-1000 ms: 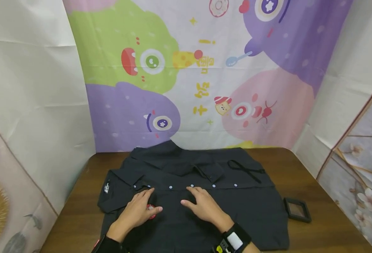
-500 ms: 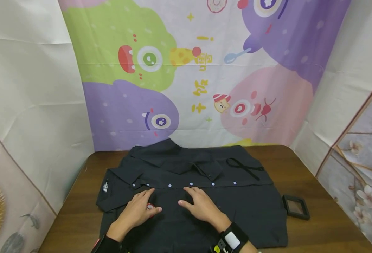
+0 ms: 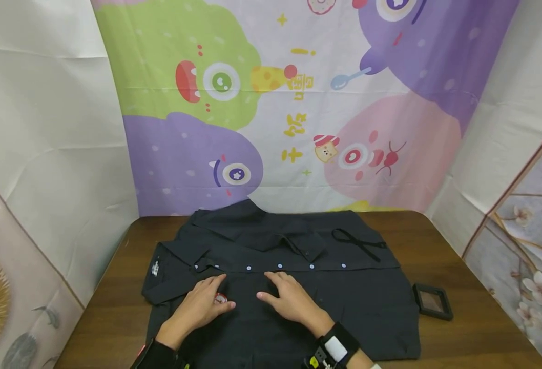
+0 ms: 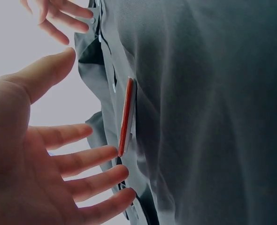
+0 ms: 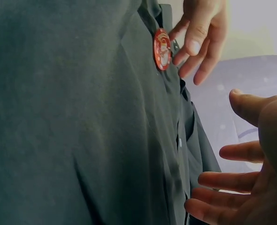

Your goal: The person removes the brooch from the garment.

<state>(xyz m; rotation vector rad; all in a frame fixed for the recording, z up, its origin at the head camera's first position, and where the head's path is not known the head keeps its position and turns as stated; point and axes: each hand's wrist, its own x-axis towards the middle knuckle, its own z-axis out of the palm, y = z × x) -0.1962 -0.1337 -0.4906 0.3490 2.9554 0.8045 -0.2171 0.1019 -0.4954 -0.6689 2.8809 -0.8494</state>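
Observation:
A dark button-front shirt (image 3: 354, 307) lies spread on the table, a row of pale buttons running across it. On the shirt sits a round red badge (image 5: 162, 49) with a printed face; its edge shows in the left wrist view. My left hand (image 3: 199, 303) is beside the badge, fingers extended and thumb apart, partly covering it in the head view. My right hand (image 3: 295, 302) hovers over the shirt to the right, fingers relaxed and thumb spread. Neither hand grips anything. Both fingertips point toward the button row.
The wooden table (image 3: 114, 307) stands against a cartoon-printed cloth (image 3: 280, 189). A thin black cord (image 3: 358, 245) lies looped on the shirt's upper right. Beside the shirt at right is a small black square frame (image 3: 418, 302).
My right hand has drifted slightly left, toward the left hand. The left hand stays nearly still beside the badge. The head view shifts a little.

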